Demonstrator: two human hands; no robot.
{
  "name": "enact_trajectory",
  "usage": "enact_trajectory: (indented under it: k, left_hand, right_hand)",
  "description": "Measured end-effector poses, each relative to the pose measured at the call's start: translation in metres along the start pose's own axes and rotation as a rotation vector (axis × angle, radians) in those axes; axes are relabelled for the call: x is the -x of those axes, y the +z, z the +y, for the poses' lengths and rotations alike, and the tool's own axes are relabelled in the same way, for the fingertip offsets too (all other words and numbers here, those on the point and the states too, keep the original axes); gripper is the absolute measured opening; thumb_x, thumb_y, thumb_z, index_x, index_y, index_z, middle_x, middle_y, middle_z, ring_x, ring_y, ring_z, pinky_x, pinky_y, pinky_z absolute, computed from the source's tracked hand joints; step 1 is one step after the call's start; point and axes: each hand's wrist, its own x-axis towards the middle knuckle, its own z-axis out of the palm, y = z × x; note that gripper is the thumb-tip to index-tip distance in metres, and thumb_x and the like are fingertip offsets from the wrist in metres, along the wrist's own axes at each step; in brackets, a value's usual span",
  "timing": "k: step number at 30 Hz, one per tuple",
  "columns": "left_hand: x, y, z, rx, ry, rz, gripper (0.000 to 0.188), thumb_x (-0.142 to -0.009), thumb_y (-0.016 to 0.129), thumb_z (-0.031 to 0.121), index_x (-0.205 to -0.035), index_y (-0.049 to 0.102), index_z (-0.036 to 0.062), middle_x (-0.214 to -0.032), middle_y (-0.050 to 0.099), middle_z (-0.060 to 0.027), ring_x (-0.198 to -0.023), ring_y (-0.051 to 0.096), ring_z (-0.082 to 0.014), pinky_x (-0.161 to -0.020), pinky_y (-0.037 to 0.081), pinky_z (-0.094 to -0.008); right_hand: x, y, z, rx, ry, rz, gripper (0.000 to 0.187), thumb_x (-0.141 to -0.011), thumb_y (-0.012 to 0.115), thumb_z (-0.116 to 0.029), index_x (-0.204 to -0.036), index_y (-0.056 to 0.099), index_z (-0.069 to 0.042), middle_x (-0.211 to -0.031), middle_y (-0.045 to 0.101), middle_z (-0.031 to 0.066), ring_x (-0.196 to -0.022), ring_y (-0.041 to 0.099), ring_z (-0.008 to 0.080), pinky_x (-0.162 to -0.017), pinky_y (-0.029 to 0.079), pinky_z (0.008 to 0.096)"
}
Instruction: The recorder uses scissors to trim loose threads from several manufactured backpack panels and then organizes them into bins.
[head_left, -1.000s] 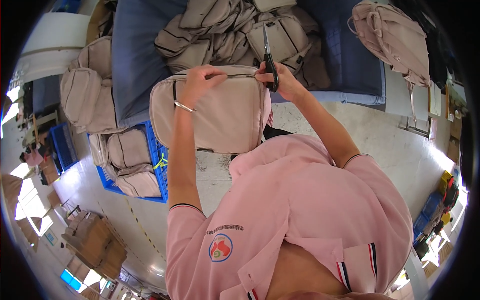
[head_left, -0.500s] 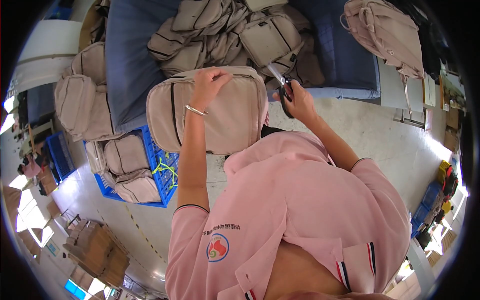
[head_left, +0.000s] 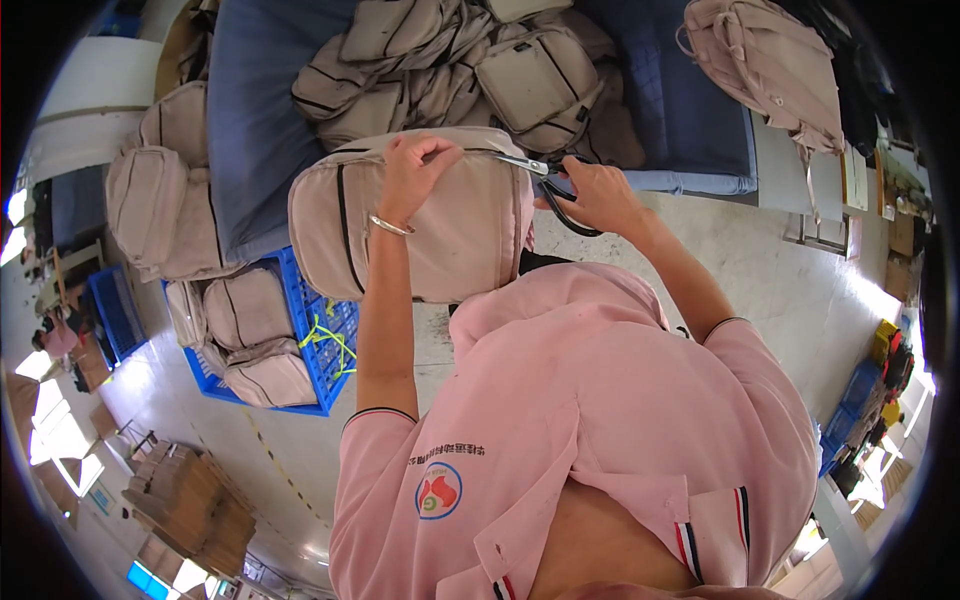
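Observation:
A beige fabric bag [head_left: 430, 240] with black zipper lines is propped against my front at the edge of the blue bin. My left hand [head_left: 412, 175], a bangle at its wrist, rests over the bag's upper edge with thumb and fingers pinched together. What they pinch is too small to make out. In my right hand [head_left: 598, 197] is a pair of scissors [head_left: 538, 168] with black handles. Their blades point left along the bag's top right seam, a short way from my left fingertips.
Ahead stands a blue fabric-lined bin [head_left: 675, 185] with a heap of beige bags [head_left: 535, 80]. At left, a blue plastic crate [head_left: 325, 385] holds more, beside stacked beige bags [head_left: 150, 205]. A pinkish backpack [head_left: 770, 75] sits at far right. Cardboard [head_left: 190, 500] lies behind left.
My right hand has turned the scissors, so the blades now lie leftward across the bag's upper seam instead of pointing up toward the bin. The left hand stays in nearly the same place.

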Motion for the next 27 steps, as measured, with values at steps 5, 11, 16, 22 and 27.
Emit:
enact_trajectory:
  k: [5,11,16,22,27]
  left_hand:
    - [0.005,0.001,-0.004,0.021,0.023,0.011,0.015,-0.085,0.070,0.028,-0.082,0.072,0.0138,-0.080,0.064,0.0053,-0.082,0.058,-0.0125,-0.109,0.020,-0.0446]
    - [0.011,-0.001,-0.006,0.032,0.034,0.023,0.012,-0.084,0.072,0.023,-0.084,0.072,0.0109,-0.083,0.067,0.0056,-0.081,0.061,-0.0117,-0.114,0.017,-0.0442]
    - [0.014,-0.009,-0.004,0.080,0.029,-0.043,0.010,-0.083,0.073,0.020,-0.085,0.072,0.0114,-0.087,0.067,0.0041,-0.087,0.062,-0.0123,-0.116,0.014,-0.0464]
    - [0.028,-0.004,0.002,-0.057,0.073,0.121,0.013,-0.077,0.074,0.021,-0.087,0.072,0.0132,-0.099,0.065,0.0020,-0.102,0.058,-0.0161,-0.116,0.012,-0.0475]
    - [0.028,-0.004,0.007,-0.041,0.022,0.118,0.015,-0.076,0.075,0.023,-0.086,0.072,0.0136,-0.100,0.064,0.0012,-0.106,0.056,-0.0176,-0.116,0.013,-0.0476]
  right_hand:
    - [0.000,-0.005,0.008,-0.007,-0.058,-0.104,0.062,-0.084,0.064,-0.060,-0.088,0.056,0.001,-0.069,0.064,0.0223,-0.071,0.065,0.0427,-0.066,0.050,0.0500]
    - [-0.008,-0.014,0.017,0.118,-0.132,-0.133,0.059,-0.083,0.066,-0.058,-0.089,0.057,0.000,-0.071,0.064,0.0224,-0.072,0.064,0.0435,-0.066,0.050,0.0494]
    - [-0.023,-0.028,0.022,0.148,-0.180,-0.239,0.061,-0.081,0.067,-0.059,-0.088,0.057,0.001,-0.071,0.064,0.0213,-0.072,0.065,0.0427,-0.066,0.051,0.0492]
    - [-0.038,-0.041,0.004,0.126,-0.221,-0.284,0.071,-0.079,0.064,-0.068,-0.086,0.057,0.002,-0.071,0.064,0.0214,-0.073,0.065,0.0418,-0.066,0.051,0.0474]
    - [-0.049,-0.049,-0.012,0.146,-0.263,-0.298,0.074,-0.079,0.062,-0.071,-0.087,0.058,0.003,-0.071,0.064,0.0223,-0.072,0.065,0.0418,-0.066,0.050,0.0468]
